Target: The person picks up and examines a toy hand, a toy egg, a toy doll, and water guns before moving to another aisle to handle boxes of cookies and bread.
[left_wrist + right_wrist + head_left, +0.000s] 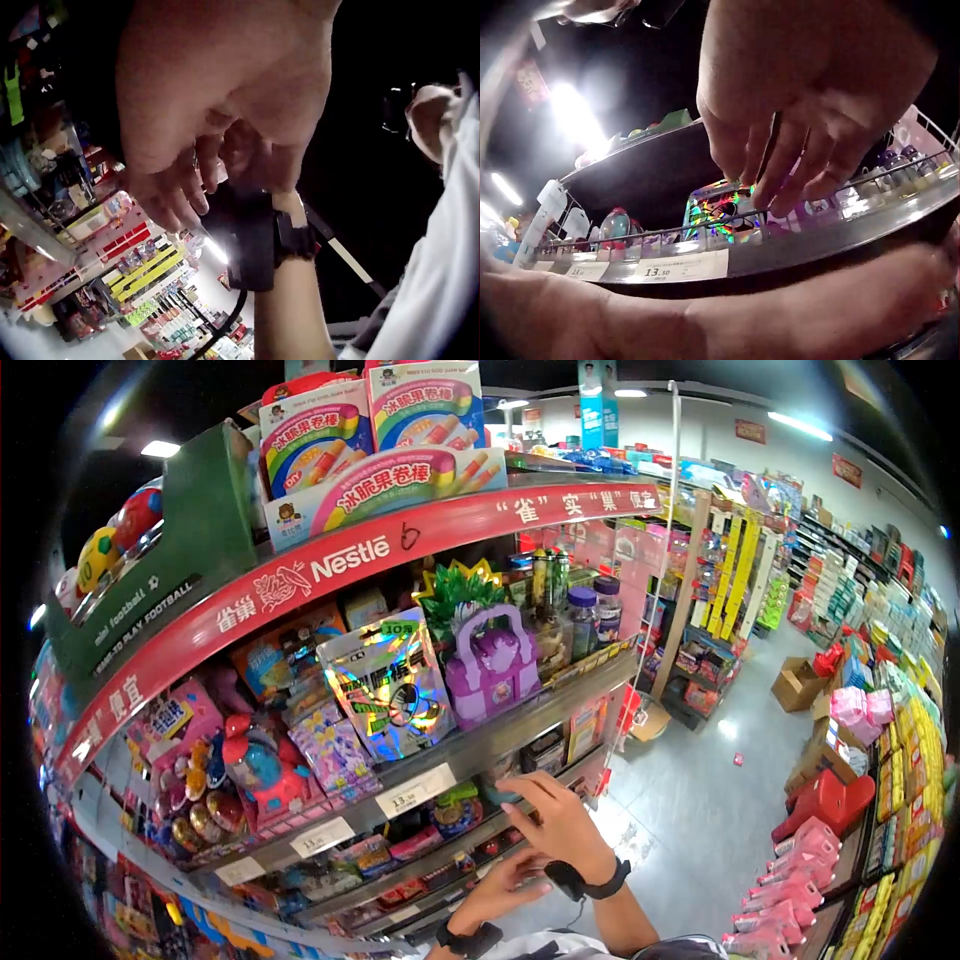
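Note:
In the head view, my right hand (556,822) hovers in front of the lower shelf with its fingers loosely bent. My left hand (497,892) is just below it, its fingers stretched toward the black device (568,878) strapped on the right wrist. Seen from the left wrist, the left fingers (182,196) overlap that device closely. On the shelf above stand a shiny silver pouch (395,690) and a purple handbag-shaped package (492,665). The right wrist view shows the right fingers (780,161) in front of the pouch, with nothing between them.
A red Nestlé strip (350,555) edges the upper shelf, with rainbow-printed boxes (425,405) above it. Price tags (415,790) line the shelf front. Toys (265,765) fill the left. An aisle floor (690,780) runs right, with cartons (800,685) and a red stool (828,800).

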Action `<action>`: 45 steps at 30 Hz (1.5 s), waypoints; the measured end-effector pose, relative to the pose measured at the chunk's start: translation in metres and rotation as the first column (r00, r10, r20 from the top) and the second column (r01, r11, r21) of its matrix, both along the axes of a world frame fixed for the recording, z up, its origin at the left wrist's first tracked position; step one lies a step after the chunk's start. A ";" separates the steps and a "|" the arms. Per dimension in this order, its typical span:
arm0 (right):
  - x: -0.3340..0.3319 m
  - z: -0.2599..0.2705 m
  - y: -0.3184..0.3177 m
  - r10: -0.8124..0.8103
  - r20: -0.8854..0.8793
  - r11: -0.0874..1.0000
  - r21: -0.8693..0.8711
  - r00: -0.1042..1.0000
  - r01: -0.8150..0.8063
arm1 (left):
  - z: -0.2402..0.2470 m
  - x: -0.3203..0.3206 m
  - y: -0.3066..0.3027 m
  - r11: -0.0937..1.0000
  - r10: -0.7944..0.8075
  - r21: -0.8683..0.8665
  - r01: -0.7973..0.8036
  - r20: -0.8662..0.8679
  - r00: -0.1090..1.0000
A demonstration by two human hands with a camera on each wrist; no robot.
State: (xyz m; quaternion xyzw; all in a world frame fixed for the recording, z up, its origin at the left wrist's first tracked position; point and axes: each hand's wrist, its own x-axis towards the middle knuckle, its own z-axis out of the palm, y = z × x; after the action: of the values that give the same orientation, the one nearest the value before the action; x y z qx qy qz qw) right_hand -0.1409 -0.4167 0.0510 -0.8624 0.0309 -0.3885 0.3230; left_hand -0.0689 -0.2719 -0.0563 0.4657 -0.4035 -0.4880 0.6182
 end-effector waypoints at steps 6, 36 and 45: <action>-0.009 -0.014 -0.010 -0.082 -0.106 0.996 0.036 0.991 0.086 | 0.007 0.034 0.006 0.979 0.186 0.050 -0.198 0.181 0.966; -0.087 -0.140 -0.267 0.222 -0.380 0.975 0.104 0.898 -0.197 | -0.022 -0.055 -0.184 0.732 0.534 0.135 -0.668 0.495 0.685; -0.090 -0.145 -0.276 0.262 -0.339 0.965 0.097 0.903 -0.244 | -0.023 -0.061 -0.198 0.706 0.509 0.113 -0.699 0.606 0.611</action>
State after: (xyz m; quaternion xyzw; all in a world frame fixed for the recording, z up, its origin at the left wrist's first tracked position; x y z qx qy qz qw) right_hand -0.2310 -0.6925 -0.0939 -0.9056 -0.0144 -0.1832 0.3823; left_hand -0.1298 -0.4696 -0.0791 0.7900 -0.2834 -0.1583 0.5201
